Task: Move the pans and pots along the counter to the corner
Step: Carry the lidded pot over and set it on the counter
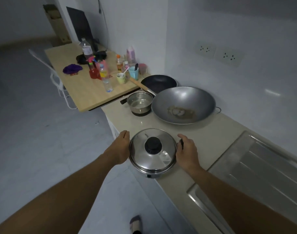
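A steel lidded pot [152, 152] with a black knob sits at the front edge of the beige counter [212, 137]. My left hand [123, 146] grips its left side and my right hand [186, 152] grips the black handle on its right side. Further along stand a large grey wok [183, 105], a small steel saucepan [139, 103] and a black frying pan [158, 82] with a wooden handle, close to the wall corner.
A steel sink drainboard [256, 168] lies to the right of the pot. A wooden table [86, 92] beyond the counter's end holds bottles, cups and cloths. The counter's front edge drops to the floor on the left. Wall sockets [218, 52] sit above the counter.
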